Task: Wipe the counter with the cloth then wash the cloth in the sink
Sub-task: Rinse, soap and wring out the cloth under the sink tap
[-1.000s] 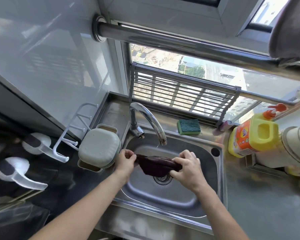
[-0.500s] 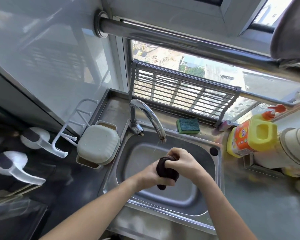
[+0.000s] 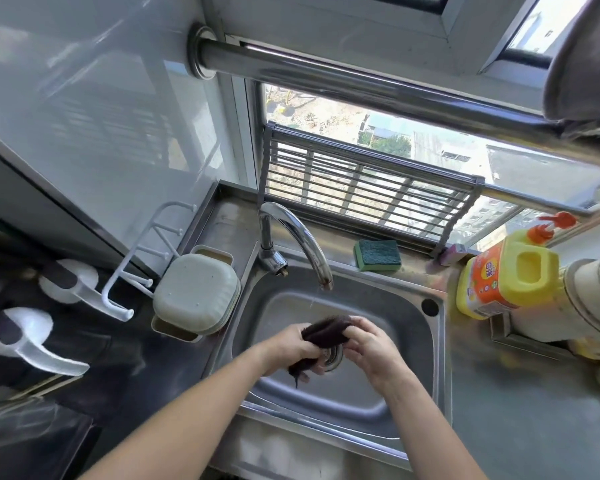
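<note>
A dark brown cloth is bunched between both hands over the steel sink, just above the drain. My left hand grips its left end, and a tail of cloth hangs below that hand. My right hand pinches the right end with curled fingers. The chrome tap arches over the basin behind the hands, and a thin trickle falls from its spout. Grey counter lies right of the sink.
A green sponge lies on the ledge behind the sink. A yellow and orange detergent jug stands at the right rim. A pale lidded box and a white hook rack sit at the left.
The hands, clamped together on the balled cloth half a second ago, have drawn apart a little. The cloth is stretched sideways between them again, lower over the drain.
</note>
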Tool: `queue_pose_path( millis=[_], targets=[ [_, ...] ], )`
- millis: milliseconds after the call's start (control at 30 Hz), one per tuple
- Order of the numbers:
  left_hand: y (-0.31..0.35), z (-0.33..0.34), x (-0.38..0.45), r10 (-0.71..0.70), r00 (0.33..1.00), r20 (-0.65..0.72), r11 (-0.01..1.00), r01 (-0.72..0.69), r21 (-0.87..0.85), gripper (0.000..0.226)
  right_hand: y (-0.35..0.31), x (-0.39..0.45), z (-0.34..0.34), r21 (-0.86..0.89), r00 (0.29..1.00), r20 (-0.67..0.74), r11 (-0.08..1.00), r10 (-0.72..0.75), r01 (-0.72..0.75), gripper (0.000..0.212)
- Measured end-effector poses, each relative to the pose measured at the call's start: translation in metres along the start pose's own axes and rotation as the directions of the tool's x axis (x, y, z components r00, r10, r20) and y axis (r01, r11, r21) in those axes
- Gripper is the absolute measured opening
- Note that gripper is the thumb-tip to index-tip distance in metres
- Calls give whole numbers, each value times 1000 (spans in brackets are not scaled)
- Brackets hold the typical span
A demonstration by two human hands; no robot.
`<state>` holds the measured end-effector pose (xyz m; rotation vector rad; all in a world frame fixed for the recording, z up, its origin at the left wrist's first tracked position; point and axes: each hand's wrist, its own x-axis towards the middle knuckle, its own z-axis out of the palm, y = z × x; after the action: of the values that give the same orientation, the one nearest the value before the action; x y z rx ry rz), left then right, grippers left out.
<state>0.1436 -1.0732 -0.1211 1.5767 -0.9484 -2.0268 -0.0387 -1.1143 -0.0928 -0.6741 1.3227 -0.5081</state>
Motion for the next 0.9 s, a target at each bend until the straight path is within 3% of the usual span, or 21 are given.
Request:
queue_pose_path(
  millis=[67,133,200,267,367,467,533,567,667,733,767,833,900],
  targets=[
    [-1,-13,3,-6,1000,-8,994,7,110,34,9,1,-8,8,997,70,999,42,-42,19],
    [1,-22,8,28,998,-57,936,-7,351,33,12,-1,-11,32,984,162,996,77,-83,24],
    [5,-28,12,180,976,-125,747,-53,662,29,9,-4,-15,88,959,262,987,110,-137,35],
    [7,-33,16,362,926,-109,548,-117,828,24,5,-6,-26,204,916,390,962,92,-183,42],
    [10,-35,12,596,803,34,351,-298,888,16,0,-10,-40,291,873,483,926,75,-240,44],
    [19,-19,3,780,607,155,211,-488,847,15,4,-10,-35,322,839,530,885,125,-335,71],
    [24,-4,3,837,515,182,147,-534,832,10,14,-7,-25,283,766,612,849,199,-447,91],
    [25,0,5,846,498,191,124,-532,838,9,19,-5,-20,242,695,681,824,231,-512,96],
    [26,-5,10,819,506,270,14,-489,872,15,23,2,-10,37,516,808,851,283,-523,80],
    [21,-18,16,775,541,326,-92,-414,906,9,16,9,-5,-170,468,790,874,397,-455,61],
    [19,-23,19,743,582,330,-132,-356,925,4,8,10,0,-288,496,729,869,471,-403,57],
    [15,-25,21,613,733,295,-174,-239,955,10,-3,20,7,-584,590,541,773,599,-250,59],
    [17,-16,19,457,871,178,-124,-136,983,16,-14,29,15,-867,735,299,495,608,-58,60]
  ],
)
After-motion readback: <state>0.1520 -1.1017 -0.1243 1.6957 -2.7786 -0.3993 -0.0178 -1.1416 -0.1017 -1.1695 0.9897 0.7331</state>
